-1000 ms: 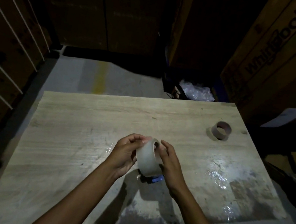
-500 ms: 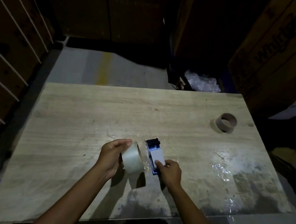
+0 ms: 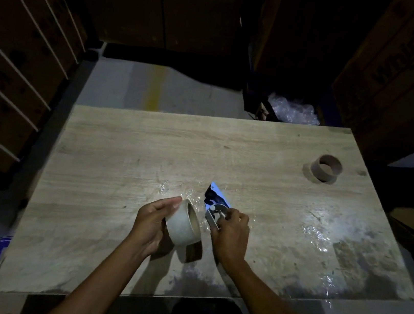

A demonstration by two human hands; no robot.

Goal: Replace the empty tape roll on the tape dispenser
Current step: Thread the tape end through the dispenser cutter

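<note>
Now, low centre of frame: my left hand (image 3: 153, 222) grasping new tape roll (image 3: 183, 224), fingers wrapped round its rim, roll lifted off table (image 3: 119, 160). Just right of it, my right hand (image 3: 232, 232) clenched on tape dispenser (image 3: 216, 205), blue body tilted up, hub facing roll. Roll and dispenser close, not yet joined. Far right edge of table: empty core (image 3: 326, 168), standing well apart. I judge old core already off; seating new roll and threading tape remain.
</note>
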